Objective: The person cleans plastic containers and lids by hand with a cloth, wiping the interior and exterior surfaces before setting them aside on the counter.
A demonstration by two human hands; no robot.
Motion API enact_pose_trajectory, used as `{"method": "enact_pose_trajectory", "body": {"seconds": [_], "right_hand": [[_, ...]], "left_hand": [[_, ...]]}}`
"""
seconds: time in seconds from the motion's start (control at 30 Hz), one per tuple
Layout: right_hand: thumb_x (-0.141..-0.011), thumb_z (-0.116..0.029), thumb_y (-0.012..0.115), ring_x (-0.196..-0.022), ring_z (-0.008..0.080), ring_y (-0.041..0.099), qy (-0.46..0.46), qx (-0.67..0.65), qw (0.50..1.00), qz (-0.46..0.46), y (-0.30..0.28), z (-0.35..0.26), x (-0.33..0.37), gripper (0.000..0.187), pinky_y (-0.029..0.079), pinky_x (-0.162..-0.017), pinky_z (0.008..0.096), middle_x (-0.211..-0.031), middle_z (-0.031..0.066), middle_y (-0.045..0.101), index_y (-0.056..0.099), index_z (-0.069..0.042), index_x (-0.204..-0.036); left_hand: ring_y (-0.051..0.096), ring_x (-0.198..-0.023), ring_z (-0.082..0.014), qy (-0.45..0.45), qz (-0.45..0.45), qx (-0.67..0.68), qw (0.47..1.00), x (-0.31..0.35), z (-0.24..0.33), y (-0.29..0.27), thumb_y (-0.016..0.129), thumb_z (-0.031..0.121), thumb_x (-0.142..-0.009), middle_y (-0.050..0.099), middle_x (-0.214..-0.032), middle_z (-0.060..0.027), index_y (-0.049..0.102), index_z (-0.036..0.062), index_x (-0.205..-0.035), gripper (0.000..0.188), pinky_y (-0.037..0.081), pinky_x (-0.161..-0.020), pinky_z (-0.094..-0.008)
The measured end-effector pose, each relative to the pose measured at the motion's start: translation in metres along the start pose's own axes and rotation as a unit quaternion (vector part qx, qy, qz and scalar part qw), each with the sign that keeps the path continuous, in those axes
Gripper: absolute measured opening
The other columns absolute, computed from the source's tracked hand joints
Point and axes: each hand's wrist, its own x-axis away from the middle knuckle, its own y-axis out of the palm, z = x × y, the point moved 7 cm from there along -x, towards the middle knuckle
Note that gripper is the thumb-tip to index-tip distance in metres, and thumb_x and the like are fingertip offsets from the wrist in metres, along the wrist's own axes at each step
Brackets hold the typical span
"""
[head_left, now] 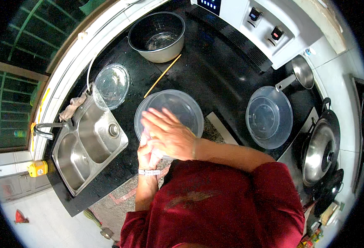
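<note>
My right hand (171, 134) lies across the top of my left hand (148, 155), its fingers stretched out. Only the thumb side and wrist of the left hand show, with a pale band around that wrist. Something pinkish-white shows at the edge between the palms, but I cannot make out what it is. Below both hands stands a round, clear plastic bowl (186, 109), partly covered by them. Behind the bowl, a thin wooden stick (162, 75) lies slanted on the black counter (219, 78).
A dark-lined cooking pot (176, 51) stands at the back. At left are a clear round lid (112, 84) and a double steel sink (122, 142) with a faucet (45, 130). Rightward sit another clear bowl (269, 138), a steel ladle-like pan (302, 74) and a lidded wok (318, 155).
</note>
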Motion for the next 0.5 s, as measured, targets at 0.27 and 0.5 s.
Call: {"method": "enact_pose_trajectory", "body": {"seconds": [0.27,0.5], "right_hand": [[-0.094,-0.027,0.049,-0.124,0.0330,0.051,0.109,0.135,0.984,-0.034,0.005,0.124,-0.033,0.029,0.045,-0.096,0.0548,-0.125,0.0172,0.056,0.063,-0.005,-0.105],[-0.089,-0.024,0.058,-0.134,0.0396,0.040,0.026,0.059,0.997,0.046,-0.014,0.025,0.029,0.044,0.033,-0.108,0.0537,-0.138,0.0231,0.047,0.055,0.002,-0.124]], "left_hand": [[0.026,-0.140,-0.0494,0.036,-0.022,-0.033,0.999,-0.006,0.011,-0.003,0.062,0.009,-0.092,0.021,-0.156,-0.0227,0.041,0.0203,-0.146,0.060,0.055,-0.084,-0.0650],[0.030,-0.138,-0.0490,-0.005,-0.027,-0.036,0.999,-0.010,0.003,0.004,0.065,0.010,-0.090,0.024,-0.156,-0.0194,0.039,0.0201,-0.147,0.063,0.053,-0.087,-0.0657]]}}
